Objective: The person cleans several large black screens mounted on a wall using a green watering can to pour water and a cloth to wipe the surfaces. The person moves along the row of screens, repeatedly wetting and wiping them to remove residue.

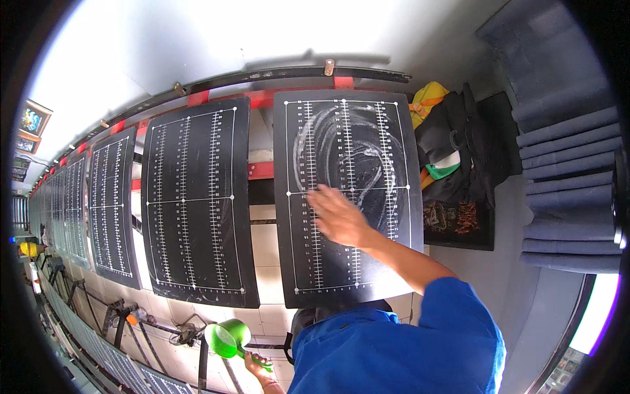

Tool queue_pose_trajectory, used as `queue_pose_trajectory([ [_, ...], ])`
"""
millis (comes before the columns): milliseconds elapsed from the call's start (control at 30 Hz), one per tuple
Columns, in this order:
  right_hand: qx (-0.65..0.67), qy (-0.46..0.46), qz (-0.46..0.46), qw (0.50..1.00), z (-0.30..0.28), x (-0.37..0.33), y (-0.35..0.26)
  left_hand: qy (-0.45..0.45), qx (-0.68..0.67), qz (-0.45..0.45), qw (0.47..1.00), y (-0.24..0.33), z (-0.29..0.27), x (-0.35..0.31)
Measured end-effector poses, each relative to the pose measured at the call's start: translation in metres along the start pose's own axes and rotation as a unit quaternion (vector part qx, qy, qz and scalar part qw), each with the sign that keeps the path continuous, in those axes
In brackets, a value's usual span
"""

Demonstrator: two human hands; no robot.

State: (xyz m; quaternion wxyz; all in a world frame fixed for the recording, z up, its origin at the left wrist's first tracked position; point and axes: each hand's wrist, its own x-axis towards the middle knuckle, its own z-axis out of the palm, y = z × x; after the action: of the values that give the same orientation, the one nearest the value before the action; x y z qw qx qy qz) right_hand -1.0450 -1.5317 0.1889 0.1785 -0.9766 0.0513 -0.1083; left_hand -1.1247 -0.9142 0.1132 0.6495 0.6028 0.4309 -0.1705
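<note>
My right hand (338,218) lies flat, fingers stretched, on a black board (262,197) printed with white ruler scales and a white frame line. Streaky whitish smears (341,141) curve over the board's upper half, above the hand. Down at the left, below the boards, my left hand (259,369) is closed round the handle of a green dipper (228,337). The dipper's round opening faces left; whether anything is in it I cannot tell.
More marked black boards, such as the neighbouring board (197,243), run in a row to the left on a red and black rail frame (262,98). Dark bags and cloths (453,148) are heaped at the right, near a blue-grey curtain (571,203). Metal stands (121,322) fill the lower left.
</note>
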Motion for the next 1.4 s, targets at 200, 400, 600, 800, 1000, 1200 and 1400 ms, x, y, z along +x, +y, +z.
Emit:
queue_pose_trajectory([
  [200, -0.159, 0.169, 0.292, 0.928, -0.029, 0.073, 0.192, 0.032, -0.006, 0.007, 0.999, -0.001, 0.025, -0.027],
  [400, -0.174, 0.036, 0.135, 0.975, 0.035, 0.232, 0.108, 0.020, 0.044, 0.032, 0.998, 0.011, 0.025, -0.048],
  [600, 0.035, 0.006, -0.030, 0.999, 0.038, 0.078, -0.054, 0.057, 0.015, 0.023, 0.998, -0.005, 0.032, -0.037],
  [800, -0.083, 0.020, -0.004, 0.996, 0.040, 0.132, -0.006, 0.031, 0.036, 0.024, 0.999, -0.002, 0.041, -0.039],
  [1000, -0.189, 0.068, 0.173, 0.964, 0.019, 0.246, 0.156, 0.006, 0.019, 0.094, 0.995, -0.033, -0.003, -0.027],
  [1200, -0.258, 0.114, 0.375, 0.883, -0.051, 0.119, 0.268, 0.033, 0.075, 0.027, 0.996, -0.026, -0.002, -0.024],
  [1400, -0.205, 0.189, 0.381, 0.881, -0.056, 0.038, 0.269, -0.070, 0.140, 0.035, 0.987, 0.008, -0.010, 0.010],
])
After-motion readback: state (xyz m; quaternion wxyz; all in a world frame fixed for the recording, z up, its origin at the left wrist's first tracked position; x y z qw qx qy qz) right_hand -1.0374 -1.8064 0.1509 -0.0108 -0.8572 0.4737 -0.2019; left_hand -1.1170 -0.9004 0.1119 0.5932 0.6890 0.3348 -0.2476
